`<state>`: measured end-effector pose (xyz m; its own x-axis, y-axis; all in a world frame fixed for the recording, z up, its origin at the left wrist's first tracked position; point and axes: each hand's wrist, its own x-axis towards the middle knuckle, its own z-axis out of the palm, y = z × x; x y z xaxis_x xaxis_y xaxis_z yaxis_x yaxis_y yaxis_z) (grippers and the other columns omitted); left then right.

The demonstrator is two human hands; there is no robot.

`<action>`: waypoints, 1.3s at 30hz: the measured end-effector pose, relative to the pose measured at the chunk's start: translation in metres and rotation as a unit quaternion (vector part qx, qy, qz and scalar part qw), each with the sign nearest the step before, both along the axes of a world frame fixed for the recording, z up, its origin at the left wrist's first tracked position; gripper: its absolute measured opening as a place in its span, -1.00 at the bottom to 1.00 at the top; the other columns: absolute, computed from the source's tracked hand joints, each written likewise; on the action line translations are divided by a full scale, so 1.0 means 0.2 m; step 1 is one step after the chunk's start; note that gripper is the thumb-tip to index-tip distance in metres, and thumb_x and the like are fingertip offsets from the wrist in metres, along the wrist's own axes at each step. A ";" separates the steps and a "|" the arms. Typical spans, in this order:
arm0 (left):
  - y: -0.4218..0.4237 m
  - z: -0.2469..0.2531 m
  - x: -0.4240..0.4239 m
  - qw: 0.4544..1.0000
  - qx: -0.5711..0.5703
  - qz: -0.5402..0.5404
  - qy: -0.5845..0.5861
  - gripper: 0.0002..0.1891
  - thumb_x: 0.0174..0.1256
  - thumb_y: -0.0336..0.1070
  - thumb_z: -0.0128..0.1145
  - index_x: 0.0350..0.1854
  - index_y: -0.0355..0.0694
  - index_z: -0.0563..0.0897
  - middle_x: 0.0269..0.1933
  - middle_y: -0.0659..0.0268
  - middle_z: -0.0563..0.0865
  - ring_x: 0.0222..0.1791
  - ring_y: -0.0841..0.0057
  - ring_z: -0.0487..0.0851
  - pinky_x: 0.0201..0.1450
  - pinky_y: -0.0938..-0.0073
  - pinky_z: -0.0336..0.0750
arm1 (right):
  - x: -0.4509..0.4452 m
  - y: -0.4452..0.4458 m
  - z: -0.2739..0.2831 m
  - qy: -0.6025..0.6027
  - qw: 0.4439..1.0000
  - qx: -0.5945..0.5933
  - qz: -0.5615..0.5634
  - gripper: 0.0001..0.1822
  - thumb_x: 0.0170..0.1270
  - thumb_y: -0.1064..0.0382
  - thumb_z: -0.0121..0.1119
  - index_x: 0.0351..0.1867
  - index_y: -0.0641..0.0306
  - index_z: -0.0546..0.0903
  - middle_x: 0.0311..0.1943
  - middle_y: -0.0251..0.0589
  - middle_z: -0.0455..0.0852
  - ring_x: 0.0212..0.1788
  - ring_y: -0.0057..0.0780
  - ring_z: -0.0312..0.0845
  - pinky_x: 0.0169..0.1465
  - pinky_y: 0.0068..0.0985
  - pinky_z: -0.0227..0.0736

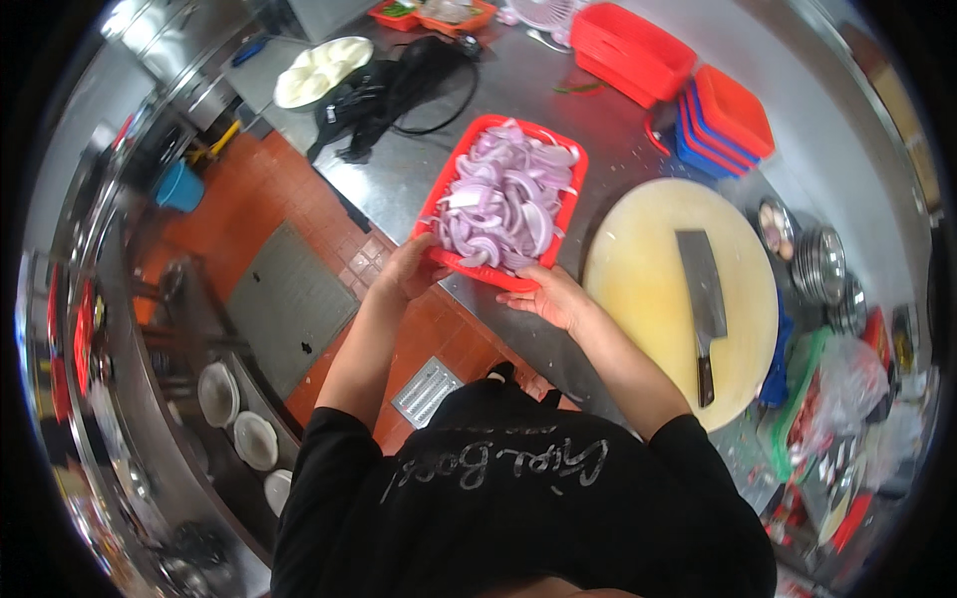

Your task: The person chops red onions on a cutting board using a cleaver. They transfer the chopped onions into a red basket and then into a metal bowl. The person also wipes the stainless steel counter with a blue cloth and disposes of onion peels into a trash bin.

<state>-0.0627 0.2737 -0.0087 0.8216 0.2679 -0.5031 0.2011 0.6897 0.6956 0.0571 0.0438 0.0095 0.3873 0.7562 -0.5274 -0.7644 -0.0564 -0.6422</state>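
A red plastic basket [576, 196] heaped with sliced red onion [505, 198] is held in front of me at the edge of the steel counter. My left hand [411, 270] grips its near left corner, and my right hand [548, 294] supports the near right corner, thumb at the rim. To the right, a cleaver [701, 288] with a wooden handle lies flat on a round cutting board [635, 299]. Neither hand touches the cleaver or the board.
Stacked red baskets [632, 52] and red and blue baskets [721, 123] stand at the back. A black bag [359, 101] lies beside a white tray [321, 71]. Metal bowls [819, 265] and a green-rimmed container of meat [804, 411] are right. Shelved bowls [219, 395] stand left.
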 end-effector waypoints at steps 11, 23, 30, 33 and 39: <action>-0.31 0.07 -0.56 0.986 -0.004 0.165 -0.017 -0.65 0.29 -0.44 -0.01 0.12 -0.07 0.44 -0.12 0.30 0.68 -0.26 0.45 0.72 -0.28 0.41 0.65 | -0.19 -0.01 0.02 0.005 0.998 0.028 0.055 -0.47 0.08 0.60 -0.08 0.16 0.29 0.36 -0.03 -0.19 0.54 -0.02 -0.36 0.55 0.01 -0.28 0.56; -0.51 0.57 -1.55 0.898 -0.057 0.402 -0.171 -0.28 0.28 -0.52 0.08 0.40 0.20 0.07 0.12 0.33 0.48 0.01 0.48 0.58 -0.07 0.41 0.56 | -0.76 0.66 0.60 -0.081 0.921 0.009 0.382 -0.45 -0.04 0.59 -0.11 0.11 0.30 0.36 -0.18 -0.15 0.60 -0.27 -0.34 0.63 -0.14 -0.31 0.62; -0.35 0.74 -2.51 0.854 0.111 0.488 -0.142 -0.29 0.41 -0.30 0.03 0.50 0.09 -0.05 0.24 0.18 0.48 0.06 0.42 0.61 0.07 0.43 0.49 | -1.64 1.43 0.86 -0.062 0.848 0.064 0.522 -0.48 -0.04 0.61 -0.10 0.08 0.42 0.41 -0.07 -0.06 0.56 -0.07 -0.23 0.56 0.05 -0.35 0.52; -0.37 0.60 -2.88 0.778 0.112 0.617 -0.033 -0.42 0.42 -0.38 -0.01 0.44 -0.09 0.12 0.23 0.02 0.48 0.00 0.35 0.66 -0.02 0.48 0.60 | -2.04 1.82 0.95 -0.075 0.802 0.090 0.586 -0.55 -0.04 0.59 -0.07 -0.01 0.39 0.43 -0.18 -0.14 0.59 -0.21 -0.31 0.57 -0.11 -0.38 0.58; -0.72 0.32 -3.32 0.518 0.022 0.854 0.046 -0.55 0.33 -0.33 0.10 0.25 -0.17 0.35 0.03 0.11 0.63 -0.09 0.38 0.65 -0.16 0.50 0.54 | -2.92 2.61 1.18 -0.097 0.757 0.120 0.635 -0.72 0.04 0.46 -0.03 -0.16 0.51 0.42 -0.27 -0.02 0.60 -0.27 -0.20 0.63 -0.33 -0.39 0.66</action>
